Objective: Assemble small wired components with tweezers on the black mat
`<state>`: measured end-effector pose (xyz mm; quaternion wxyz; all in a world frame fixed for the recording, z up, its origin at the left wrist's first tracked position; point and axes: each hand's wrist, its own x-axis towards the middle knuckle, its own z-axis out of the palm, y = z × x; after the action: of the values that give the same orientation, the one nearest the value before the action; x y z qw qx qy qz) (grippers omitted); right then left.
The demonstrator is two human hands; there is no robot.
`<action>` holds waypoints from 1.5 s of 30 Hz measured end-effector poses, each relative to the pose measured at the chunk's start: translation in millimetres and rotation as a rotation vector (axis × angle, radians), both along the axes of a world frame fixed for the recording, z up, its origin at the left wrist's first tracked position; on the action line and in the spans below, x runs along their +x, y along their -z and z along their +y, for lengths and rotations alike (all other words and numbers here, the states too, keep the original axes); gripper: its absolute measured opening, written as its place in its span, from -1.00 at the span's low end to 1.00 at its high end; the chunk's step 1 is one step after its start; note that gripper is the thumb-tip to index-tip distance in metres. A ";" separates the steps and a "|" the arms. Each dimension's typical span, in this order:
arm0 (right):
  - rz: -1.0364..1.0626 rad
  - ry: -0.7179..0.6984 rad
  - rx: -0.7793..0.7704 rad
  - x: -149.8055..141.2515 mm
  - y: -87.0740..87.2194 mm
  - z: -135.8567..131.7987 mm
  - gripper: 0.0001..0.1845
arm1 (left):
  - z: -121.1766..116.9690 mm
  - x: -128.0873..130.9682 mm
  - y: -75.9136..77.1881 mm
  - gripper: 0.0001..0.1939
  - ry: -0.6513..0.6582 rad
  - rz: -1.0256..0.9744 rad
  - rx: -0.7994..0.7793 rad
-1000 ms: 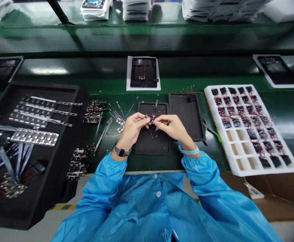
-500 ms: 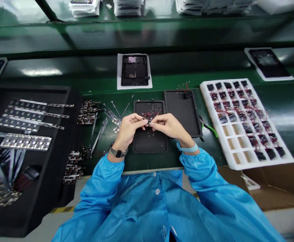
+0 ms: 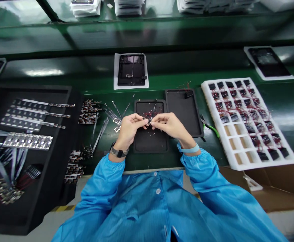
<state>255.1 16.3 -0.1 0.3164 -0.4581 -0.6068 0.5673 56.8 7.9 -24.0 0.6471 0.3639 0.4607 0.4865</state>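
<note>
My left hand (image 3: 130, 129) and my right hand (image 3: 168, 125) meet over a shallow black tray (image 3: 150, 145). Between their fingertips they pinch a small circuit board (image 3: 148, 122), mostly covered by the fingers. A thin dark strip (image 3: 154, 105) rises behind it, seemingly part of a flex cable. Red-wired small parts (image 3: 147, 114) lie in the tray just beyond my fingers. Left of my left hand, several small boards with ribbon cables (image 3: 116, 121) fan out on the green bench.
A second black tray (image 3: 181, 111) holds a black wired part (image 3: 188, 94). Green-handled pliers (image 3: 211, 128) lie beside a white foam tray (image 3: 234, 158) of wired black parts. A large black bin (image 3: 58, 134) with strips stands left. A tablet housing (image 3: 131, 70) sits on the conveyor.
The tablet housing has slid slightly left along the conveyor. The dark strip behind the board now leans further right. Both hands keep their pinch in nearly the same place.
</note>
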 end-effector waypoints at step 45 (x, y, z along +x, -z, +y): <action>0.137 -0.029 -0.084 5.5 4.1 1.2 -0.65 | -2.9 0.6 -0.9 -0.65 0.072 -0.196 -0.105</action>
<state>260.6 17.5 -4.1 0.3294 -0.4220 -0.5660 0.6270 57.5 5.0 -23.1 0.7242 0.2967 0.4067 0.4713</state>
